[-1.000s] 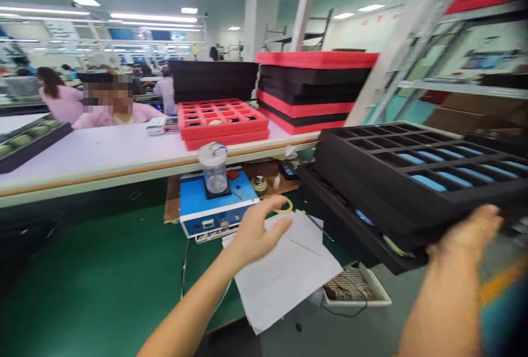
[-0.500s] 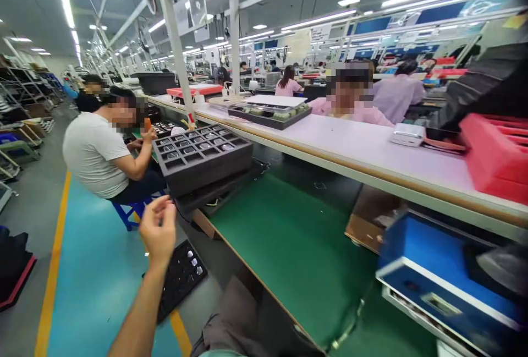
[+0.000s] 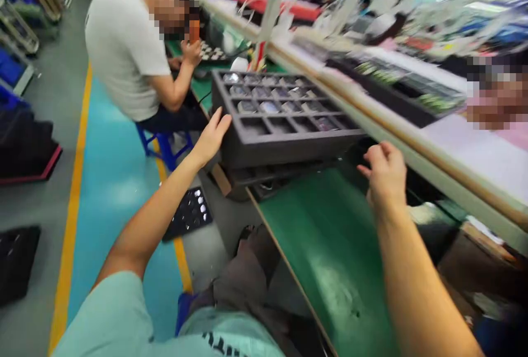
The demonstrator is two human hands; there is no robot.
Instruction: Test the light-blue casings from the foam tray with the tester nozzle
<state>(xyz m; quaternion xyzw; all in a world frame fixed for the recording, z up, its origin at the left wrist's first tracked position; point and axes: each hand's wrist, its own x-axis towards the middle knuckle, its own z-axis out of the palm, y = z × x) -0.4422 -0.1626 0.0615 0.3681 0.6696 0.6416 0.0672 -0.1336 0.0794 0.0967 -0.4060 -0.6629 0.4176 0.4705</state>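
A deep black foam tray divided into compartments stands on stacked trays at the far end of the green bench top. Small clear, shiny pieces lie in many compartments; several in the near row hold none. My left hand is at the tray's near left corner, fingers stretched out against or just beside its side wall; contact is not certain. Off the tray's right end is my right hand, its fingers loosely bent and the thumb apart. Nothing shows in it, and a gap separates it from the tray.
A co-worker in a white shirt sits on a blue stool at the left, holding an orange tool. A raised white shelf runs along the right. Below, a flat black tray lies on the floor beside the green bench top.
The view has swung left and down, bringing the foam tray nearer. My left hand has moved up to the tray's corner, its fingers straightening. My right hand has come into view.
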